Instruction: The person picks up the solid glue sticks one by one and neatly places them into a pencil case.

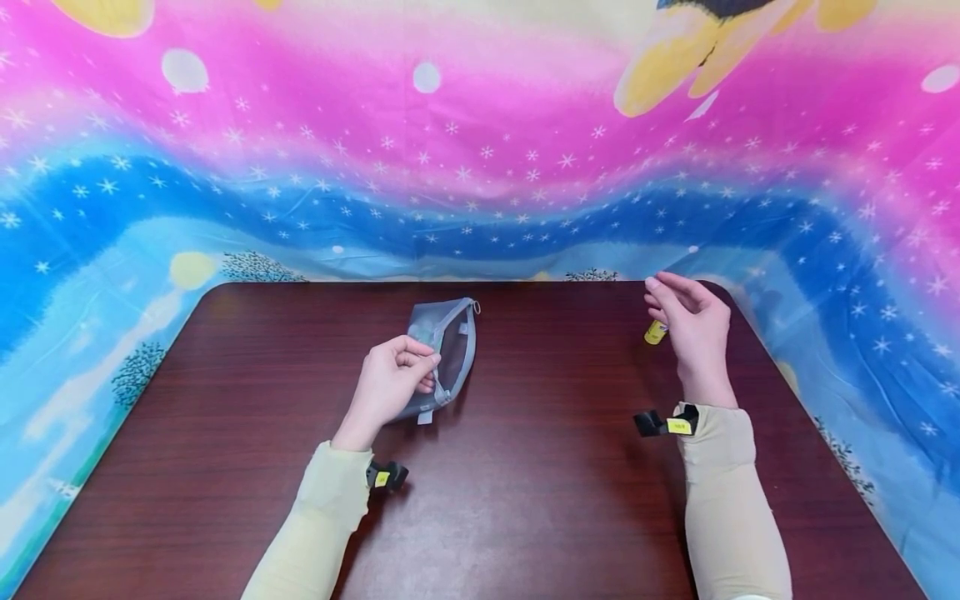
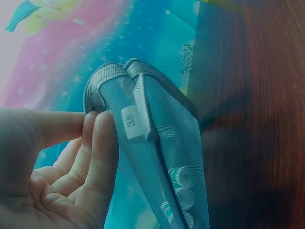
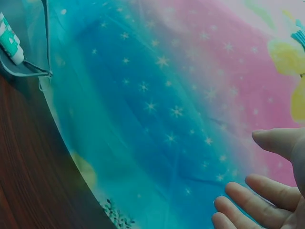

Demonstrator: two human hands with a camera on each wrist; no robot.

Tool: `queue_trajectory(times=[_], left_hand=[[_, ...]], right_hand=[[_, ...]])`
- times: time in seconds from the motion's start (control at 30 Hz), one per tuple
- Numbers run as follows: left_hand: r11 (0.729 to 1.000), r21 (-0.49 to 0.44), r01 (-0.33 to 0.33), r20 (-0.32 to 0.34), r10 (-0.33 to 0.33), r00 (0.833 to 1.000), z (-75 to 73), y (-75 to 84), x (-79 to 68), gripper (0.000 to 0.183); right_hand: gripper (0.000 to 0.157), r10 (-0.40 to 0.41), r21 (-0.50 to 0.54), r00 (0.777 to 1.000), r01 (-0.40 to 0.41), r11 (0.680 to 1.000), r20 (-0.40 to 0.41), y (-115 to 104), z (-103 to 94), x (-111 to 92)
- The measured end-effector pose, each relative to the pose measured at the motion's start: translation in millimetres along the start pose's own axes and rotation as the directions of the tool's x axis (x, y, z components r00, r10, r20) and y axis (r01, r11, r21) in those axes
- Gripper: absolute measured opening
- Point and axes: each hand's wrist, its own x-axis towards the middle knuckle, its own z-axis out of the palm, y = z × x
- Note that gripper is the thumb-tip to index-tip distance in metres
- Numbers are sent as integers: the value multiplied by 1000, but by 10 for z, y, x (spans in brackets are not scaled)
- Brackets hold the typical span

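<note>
My left hand (image 1: 393, 375) pinches the rim of a grey mesh zipper pouch (image 1: 457, 350) between thumb and fingers. The pouch's zipper side gapes, and a small white tag marked 38 (image 2: 131, 123) shows on its seam. Through the mesh, white-and-green items (image 2: 181, 179) are visible; in the right wrist view one looks like a small tube (image 3: 10, 40). At the right, my right hand (image 1: 697, 333) is raised with thumb and fingers apart and nothing between them. Beside and partly behind it is a small yellow cylinder (image 1: 656, 332), its upper part hidden by the fingers.
The dark reddish-brown table (image 1: 525, 467) has rounded far corners. A pink and blue patterned cloth (image 1: 480, 167) hangs around its back and sides. Black wrist straps with yellow labels sit on both cuffs.
</note>
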Motion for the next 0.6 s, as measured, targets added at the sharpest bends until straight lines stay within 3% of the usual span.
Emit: queue_trajectory(times=[0.6], left_hand=[[1000,13,-1,2,1,1000,2,-11,1,15]], right_hand=[[43,60,66,989,-52,996,-136,62,-257,143]])
